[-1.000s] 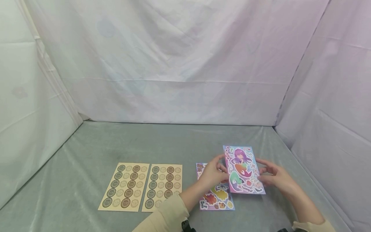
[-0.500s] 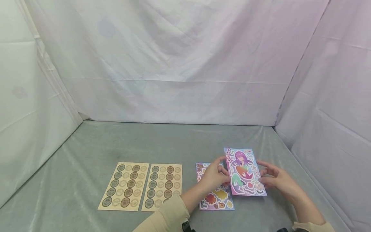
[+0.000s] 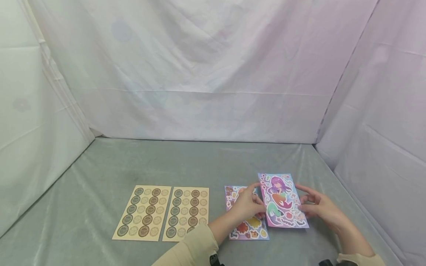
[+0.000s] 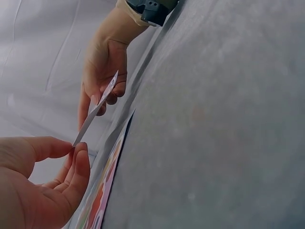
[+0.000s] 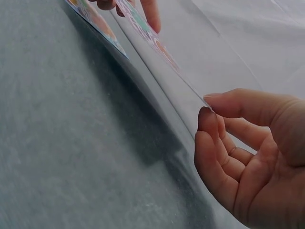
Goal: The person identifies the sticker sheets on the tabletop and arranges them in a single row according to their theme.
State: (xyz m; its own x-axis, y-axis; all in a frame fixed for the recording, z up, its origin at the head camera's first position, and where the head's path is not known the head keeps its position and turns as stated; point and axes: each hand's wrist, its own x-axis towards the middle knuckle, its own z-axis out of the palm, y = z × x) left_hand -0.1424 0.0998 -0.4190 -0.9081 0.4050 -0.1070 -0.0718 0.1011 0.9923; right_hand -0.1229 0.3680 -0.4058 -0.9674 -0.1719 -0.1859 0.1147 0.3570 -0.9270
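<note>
A mermaid sticker sheet in pink, purple and blue is held above the table between both hands. The left hand pinches its left edge between thumb and fingers. At its right edge, the right hand pinches it the same way, and the right wrist view shows the thumb and fingertips meeting on the thin sheet. Beneath the left hand lies a second colourful sticker sheet, partly covered by that hand and the held sheet. In the left wrist view the mermaid sheet appears almost edge-on, clear of the cloth.
Two cream sheets of round stickers lie side by side on the left, one farther left and one nearer the left sleeve, which covers its lower corner. A grey cloth covers the table. White curtains enclose the back and sides.
Both hands have brought the mermaid sheet slightly lower and to the right, toward the table. Both grips stay the same. The sheets on the table have not moved.
</note>
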